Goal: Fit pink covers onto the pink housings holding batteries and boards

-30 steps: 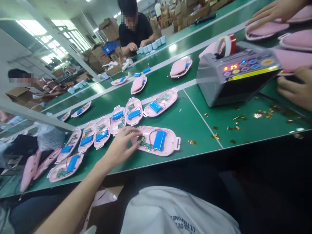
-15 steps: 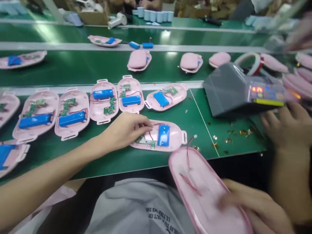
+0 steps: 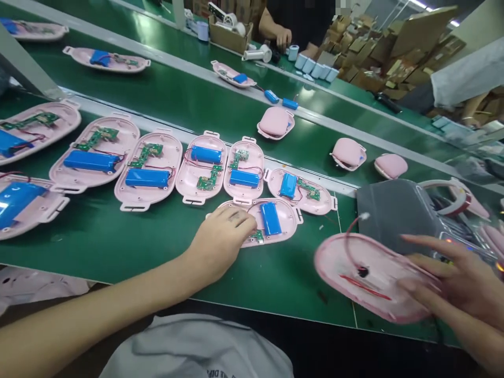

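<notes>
1. Pink cover point(image 3: 384, 266), inner face showing, is held above the worktop point(image 3: 291, 278) just inside its near edge; the right hand point(image 3: 460, 283) has it by the right end, thumb inside, index finger spread away.
2. The left hand point(image 3: 220, 239) curls its fingers over the open shell point(image 3: 289, 223), set back from that edge; whether they pinch anything is hidden.
3. Best keep this shell steady and the cover's dangling red lead point(image 3: 348, 244) untangled.
4. Beyond, a grey machine point(image 3: 397, 210) stands right, toward the far edge.
</notes>
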Demonstrator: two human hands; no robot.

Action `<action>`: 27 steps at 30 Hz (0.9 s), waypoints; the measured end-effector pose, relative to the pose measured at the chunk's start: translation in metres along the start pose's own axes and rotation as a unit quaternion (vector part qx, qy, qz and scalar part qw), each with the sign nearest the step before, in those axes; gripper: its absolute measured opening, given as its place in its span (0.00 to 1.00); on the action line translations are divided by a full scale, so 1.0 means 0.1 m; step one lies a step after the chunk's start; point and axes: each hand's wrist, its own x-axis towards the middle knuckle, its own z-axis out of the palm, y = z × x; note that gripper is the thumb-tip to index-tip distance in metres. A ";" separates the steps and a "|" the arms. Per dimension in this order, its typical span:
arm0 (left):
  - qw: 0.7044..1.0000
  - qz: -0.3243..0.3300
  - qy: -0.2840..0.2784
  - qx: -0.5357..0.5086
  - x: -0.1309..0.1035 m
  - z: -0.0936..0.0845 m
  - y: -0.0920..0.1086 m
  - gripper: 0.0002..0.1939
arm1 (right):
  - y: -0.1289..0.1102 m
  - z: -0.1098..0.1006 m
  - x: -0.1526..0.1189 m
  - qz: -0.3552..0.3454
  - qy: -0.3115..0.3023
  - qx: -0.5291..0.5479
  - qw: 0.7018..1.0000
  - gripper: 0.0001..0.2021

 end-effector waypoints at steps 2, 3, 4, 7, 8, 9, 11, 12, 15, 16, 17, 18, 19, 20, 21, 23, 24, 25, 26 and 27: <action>0.999 0.033 -0.037 -0.005 -0.02 -0.02 -0.05 0.12 | -0.12 0.16 0.08 -0.022 -0.017 0.005 1.000 0.17; 0.996 0.052 -0.065 -0.032 -0.03 -0.06 -0.09 0.13 | -0.20 0.26 0.12 -0.046 -0.013 -0.001 0.999 0.14; 0.990 0.068 -0.098 -0.075 -0.03 -0.12 -0.13 0.14 | -0.29 0.36 0.17 -0.075 -0.005 -0.012 0.997 0.13; 0.961 0.053 -0.125 -0.240 -0.01 -0.32 -0.19 0.12 | -0.54 0.59 0.29 -0.167 -0.009 -0.024 0.986 0.10; 0.954 0.031 -0.100 -0.282 -0.01 -0.37 -0.19 0.10 | -0.61 0.64 0.32 -0.197 -0.011 -0.027 0.980 0.11; 0.949 0.010 -0.063 -0.309 -0.01 -0.41 -0.18 0.09 | -0.67 0.67 0.34 -0.224 -0.003 -0.031 0.974 0.11; 0.949 0.000 0.006 -0.316 -0.01 -0.42 -0.13 0.08 | -0.78 0.73 0.38 -0.260 0.032 -0.046 0.964 0.12; 0.953 0.009 0.029 -0.301 -0.01 -0.40 -0.10 0.07 | -0.83 0.76 0.40 -0.270 0.050 -0.056 0.960 0.12; 0.972 0.026 0.105 -0.207 -0.04 -0.32 -0.02 0.06 | -0.96 0.85 0.47 -0.285 0.080 -0.079 0.952 0.12; 0.976 0.022 0.133 -0.172 -0.05 -0.29 -0.01 0.06 | -0.99 0.89 0.49 -0.287 0.085 -0.080 0.951 0.12; 0.977 0.013 0.159 -0.142 -0.05 -0.27 0.01 0.06 | -1.01 0.92 0.51 -0.286 0.091 -0.074 0.951 0.12; 0.976 0.002 0.181 -0.120 -0.06 -0.25 0.02 0.06 | -1.03 0.95 0.52 -0.282 0.096 -0.062 0.952 0.12; 0.974 -0.010 0.201 -0.105 -0.07 -0.24 0.03 0.07 | -1.04 0.98 0.53 -0.276 0.099 -0.046 0.955 0.12; 0.970 -0.020 0.220 -0.100 -0.07 -0.23 0.03 0.07 | -1.04 1.00 0.54 -0.267 0.099 -0.030 0.958 0.11; 0.965 -0.029 0.239 -0.106 -0.07 -0.22 0.04 0.07 | -1.04 1.01 0.55 -0.258 0.097 -0.014 0.961 0.11; 0.945 -0.067 0.261 -0.187 -0.05 -0.21 0.04 0.07 | -1.03 1.04 0.56 -0.243 0.097 0.011 0.965 0.10; 0.926 -0.098 0.254 -0.261 -0.04 -0.21 0.04 0.09 | -1.02 1.06 0.57 -0.240 0.101 0.021 0.965 0.10; 0.899 -0.135 0.233 -0.347 -0.03 -0.22 0.03 0.12 | -1.01 1.08 0.58 -0.239 0.108 0.031 0.965 0.10; 0.864 -0.170 0.199 -0.430 -0.01 -0.22 0.02 0.15 | -1.01 1.11 0.59 -0.238 0.118 0.040 0.963 0.10; 0.831 -0.199 0.160 -0.494 0.00 -0.23 0.01 0.18 | -1.01 1.13 0.60 -0.238 0.128 0.045 0.962 0.10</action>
